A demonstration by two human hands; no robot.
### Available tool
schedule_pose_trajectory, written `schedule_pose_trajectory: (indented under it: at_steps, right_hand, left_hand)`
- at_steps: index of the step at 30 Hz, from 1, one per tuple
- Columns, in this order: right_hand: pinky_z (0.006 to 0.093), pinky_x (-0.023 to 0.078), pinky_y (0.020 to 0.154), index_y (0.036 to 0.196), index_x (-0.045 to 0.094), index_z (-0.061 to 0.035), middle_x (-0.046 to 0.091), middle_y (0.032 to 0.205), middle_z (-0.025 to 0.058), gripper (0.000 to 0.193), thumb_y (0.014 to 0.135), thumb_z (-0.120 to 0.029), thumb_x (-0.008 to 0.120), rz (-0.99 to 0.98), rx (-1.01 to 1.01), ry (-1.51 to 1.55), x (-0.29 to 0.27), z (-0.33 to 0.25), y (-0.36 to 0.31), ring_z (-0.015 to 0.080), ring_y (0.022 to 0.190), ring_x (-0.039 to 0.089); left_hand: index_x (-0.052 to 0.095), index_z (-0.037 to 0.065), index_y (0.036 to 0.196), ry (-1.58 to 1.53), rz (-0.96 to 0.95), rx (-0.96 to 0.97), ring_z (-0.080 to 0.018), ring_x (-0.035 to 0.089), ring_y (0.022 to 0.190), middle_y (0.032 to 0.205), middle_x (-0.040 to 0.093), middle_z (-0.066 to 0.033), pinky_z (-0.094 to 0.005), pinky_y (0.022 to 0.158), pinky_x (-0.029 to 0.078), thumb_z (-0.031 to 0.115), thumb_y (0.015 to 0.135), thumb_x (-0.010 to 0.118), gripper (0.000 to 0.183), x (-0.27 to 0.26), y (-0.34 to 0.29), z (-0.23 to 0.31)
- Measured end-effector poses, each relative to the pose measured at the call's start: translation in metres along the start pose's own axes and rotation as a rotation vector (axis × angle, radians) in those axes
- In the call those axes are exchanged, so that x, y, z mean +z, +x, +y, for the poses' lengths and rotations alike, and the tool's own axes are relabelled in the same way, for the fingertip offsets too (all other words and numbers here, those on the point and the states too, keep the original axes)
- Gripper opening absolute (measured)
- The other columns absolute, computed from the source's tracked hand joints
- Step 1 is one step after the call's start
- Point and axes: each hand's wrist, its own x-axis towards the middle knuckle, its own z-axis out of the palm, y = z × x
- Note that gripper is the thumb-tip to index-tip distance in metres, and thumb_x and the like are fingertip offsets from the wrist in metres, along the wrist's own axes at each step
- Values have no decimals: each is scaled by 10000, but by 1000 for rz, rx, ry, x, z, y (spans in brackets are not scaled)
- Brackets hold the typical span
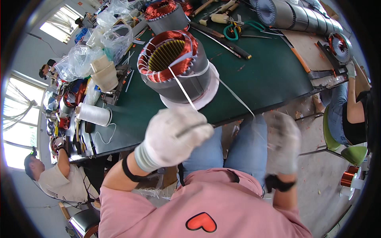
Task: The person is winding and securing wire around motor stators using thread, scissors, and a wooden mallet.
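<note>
Gloves of white knit cover both hands. The left hand (pixel 174 137) is clenched in a fist around a thin grey needle-like tool (pixel 194 127), and a white tape (pixel 180 85) runs up from that fist to the top of the motor stator (pixel 174 65) just beyond it. The right hand (pixel 283 139) is blurred; it looks closed on the other run of the same tape, which stretches from the stator's right side down to it, though the grip itself is hard to make out. The stator stands upright near the front edge of the green table (pixel 258 75), a grey steel cylinder with red copper windings ringing its open top and white binding already looped round part of them; a white paper disc (pixel 210 93) lies under it. To the left on the table lie a spool of white cord (pixel 93 114), a roll of beige cloth tape (pixel 104 73) and a heap of clear plastic bags (pixel 99 43). Farther back stand a second wound stator (pixel 166 16), green-handled scissors (pixel 238 29) and a row of bare grey cores (pixel 297 16). Another person in a light shirt (pixel 59 180) sits at the left end, and a third person on a green chair (pixel 345 150) sits at the right.
</note>
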Motion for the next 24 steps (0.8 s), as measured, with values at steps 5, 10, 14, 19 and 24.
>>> schedule_pose_trajectory:
  at_steps: [5,10,14,19,24]
  right_hand:
    - [282,489,801,910,705,2,652,884,67,232,998,-205,647,-509,465,642,133,-121,41,163,842,598]
    - [196,401,647,1053,622,-50,625,854,18,335,1043,-384,604,-639,-89,676,148,-121,59,72,685,490]
    - [259,428,619,1008,596,-34,603,851,65,233,1025,-264,618,-557,-172,609,167,-84,40,139,687,536]
    - [374,508,740,952,631,4,605,902,134,68,899,-33,652,-429,-439,275,184,-56,38,289,806,604]
    - [365,529,758,1026,691,-17,667,1012,142,160,866,-13,678,-99,-668,11,147,-52,25,281,878,654]
  left_hand:
    - [698,76,993,153,40,228,-234,659,940,1030,646,-61,-369,706,587,203,705,712,316,-1,-15,-27]
    - [625,57,1116,329,251,-142,-337,640,932,998,643,-122,-448,879,489,180,753,758,405,-14,3,-91]
    - [642,67,997,202,178,-155,-311,590,734,809,602,-73,-427,735,440,206,820,727,241,-15,1,-98]
    - [632,55,977,103,169,-234,-347,613,770,831,633,-104,-457,751,457,211,855,732,222,-20,8,-95]
    - [608,8,845,75,163,-365,-358,586,712,727,576,-163,-443,680,455,197,851,728,224,-8,19,-84]
